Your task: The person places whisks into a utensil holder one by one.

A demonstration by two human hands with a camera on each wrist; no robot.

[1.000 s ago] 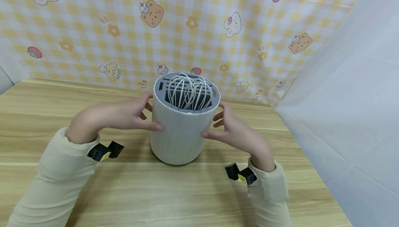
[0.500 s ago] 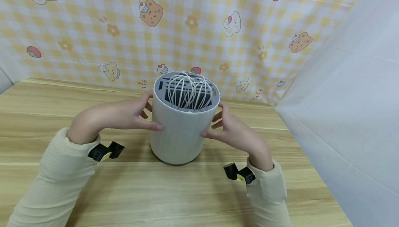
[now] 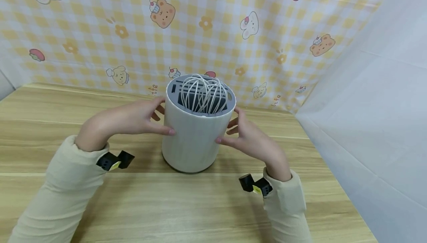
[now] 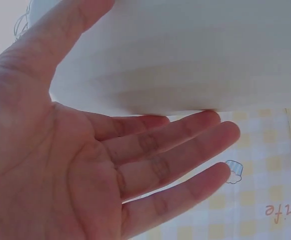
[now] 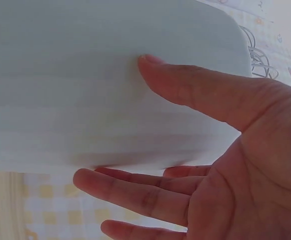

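Note:
A cream-white round knife holder (image 3: 191, 143) with a grey slotted top (image 3: 174, 98) stands on the table, a little tilted in the head view. White wire whisk heads (image 3: 203, 95) stick up out of its large opening. My left hand (image 3: 133, 119) holds its left side, thumb on the front wall and fingertips against the side. From the right, my right hand (image 3: 253, 139) holds it the same way, thumb (image 5: 170, 80) pressed on the wall. Both palms stand off the wall. Some fingertips are hidden behind the holder, and lower fingers of each hand hang free of it.
The wood-grain table (image 3: 160, 213) reaches back to a yellow checked curtain (image 3: 207, 43) close behind the holder. A white sheet (image 3: 373, 106) hangs along the right side. Small black cameras sit on both wrists, over cream sleeves (image 3: 63, 183).
Over the last half second the holder has shifted slightly away from me, toward the curtain. Both hands have moved along with it and keep their places on its sides.

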